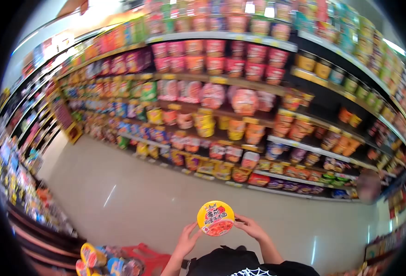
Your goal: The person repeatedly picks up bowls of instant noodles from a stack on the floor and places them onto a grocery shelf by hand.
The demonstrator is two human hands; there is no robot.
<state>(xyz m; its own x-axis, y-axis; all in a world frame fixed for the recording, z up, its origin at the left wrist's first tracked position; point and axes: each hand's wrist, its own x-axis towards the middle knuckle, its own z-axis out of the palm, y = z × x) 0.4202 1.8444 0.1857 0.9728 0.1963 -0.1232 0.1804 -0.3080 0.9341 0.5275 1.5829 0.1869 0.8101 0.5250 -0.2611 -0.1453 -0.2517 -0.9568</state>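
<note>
A round instant noodle cup [216, 218] with a yellow and red printed lid is held out in front of my body, its lid facing up toward me. My left hand [188, 239] grips its left side and my right hand [250, 227] grips its right side. The cup's wall is hidden under the lid. At the lower left, a red shopping basket [154, 258] sits near my left forearm. Several more noodle cups [92, 255] with yellow and orange lids are beside the basket; whether they lie inside it I cannot tell.
Across the aisle, long shelves [221, 37] carry rows of cup and bowl noodles and packets. Pale shiny floor [134, 184] lies between me and them. More stocked shelves [16, 179] line the left side. A blurred round patch [368, 186] shows at the right.
</note>
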